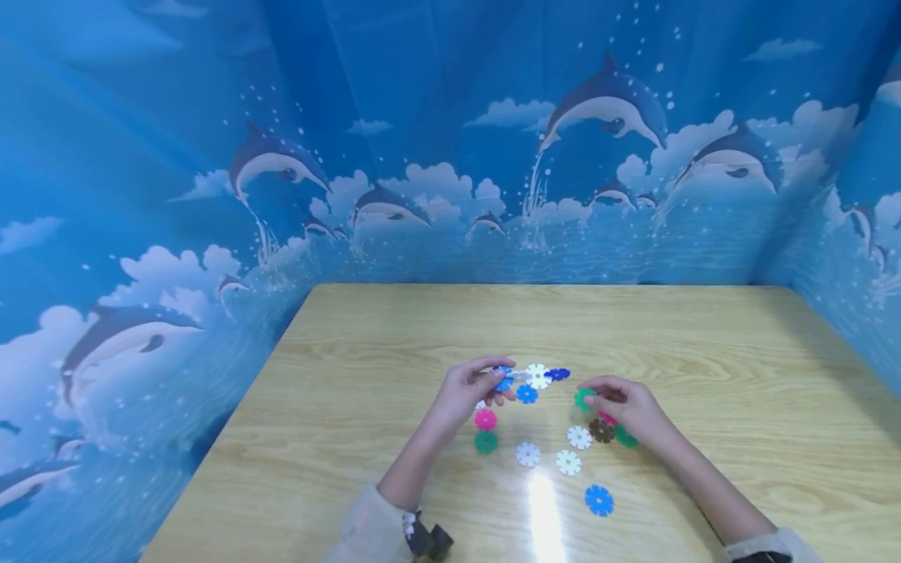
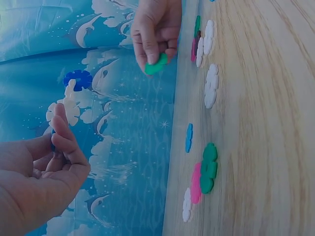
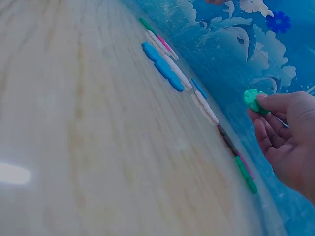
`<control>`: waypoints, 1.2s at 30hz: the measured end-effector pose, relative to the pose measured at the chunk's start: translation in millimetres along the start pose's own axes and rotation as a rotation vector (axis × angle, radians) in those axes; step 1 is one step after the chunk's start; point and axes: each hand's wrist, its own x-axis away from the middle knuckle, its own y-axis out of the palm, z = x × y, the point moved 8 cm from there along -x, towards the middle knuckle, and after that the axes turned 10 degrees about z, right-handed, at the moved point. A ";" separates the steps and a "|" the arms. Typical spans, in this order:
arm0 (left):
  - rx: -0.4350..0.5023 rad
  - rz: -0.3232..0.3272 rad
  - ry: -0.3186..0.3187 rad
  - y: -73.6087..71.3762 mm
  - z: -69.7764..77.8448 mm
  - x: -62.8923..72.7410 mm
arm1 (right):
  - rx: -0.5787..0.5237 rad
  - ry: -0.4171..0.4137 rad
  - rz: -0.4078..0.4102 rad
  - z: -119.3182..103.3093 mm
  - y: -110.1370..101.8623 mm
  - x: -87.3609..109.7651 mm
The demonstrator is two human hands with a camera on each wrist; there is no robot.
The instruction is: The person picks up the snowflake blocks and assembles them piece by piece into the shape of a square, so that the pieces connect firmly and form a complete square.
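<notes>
Above the wooden table, my left hand (image 1: 461, 393) grips the light blue end of a short chain of slotted plastic discs. A white disc (image 1: 538, 376) and a dark blue disc (image 1: 559, 374) stick out to the right on that chain. Across a gap, my right hand (image 1: 629, 405) pinches a green slotted disc (image 3: 252, 101) between thumb and fingers, raised off the tabletop. Below the right hand lie a brown disc (image 1: 601, 430) and another green disc (image 1: 625, 436), with a pink one partly hidden by the hand. A blue disc (image 1: 526, 393) lies under the chain.
On the table (image 1: 338, 461), a pink disc (image 1: 486, 419) and a green disc (image 1: 486, 442) lie near the left forearm. Several white discs (image 1: 528, 454) are scattered between the arms, and a larger-looking blue disc (image 1: 599, 500) lies closer. A dolphin-print curtain (image 1: 436, 141) hangs behind.
</notes>
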 end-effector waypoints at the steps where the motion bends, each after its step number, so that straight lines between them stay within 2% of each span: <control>1: 0.002 0.002 0.001 -0.3 0.2 0.1 | -0.017 0.011 0.010 -2.6 -0.8 0.2; 9: 0.005 -0.003 0.013 -1.0 4.1 0.3 | -0.109 0.026 0.052 -35.4 -10.3 3.4; 18: 0.012 -0.005 0.016 -1.3 1.5 -0.6 | -0.156 0.043 0.022 -62.4 -12.4 4.6; 36: 0.004 -0.009 0.010 1.0 1.5 0.8 | -0.154 0.049 0.018 -74.1 -2.6 1.7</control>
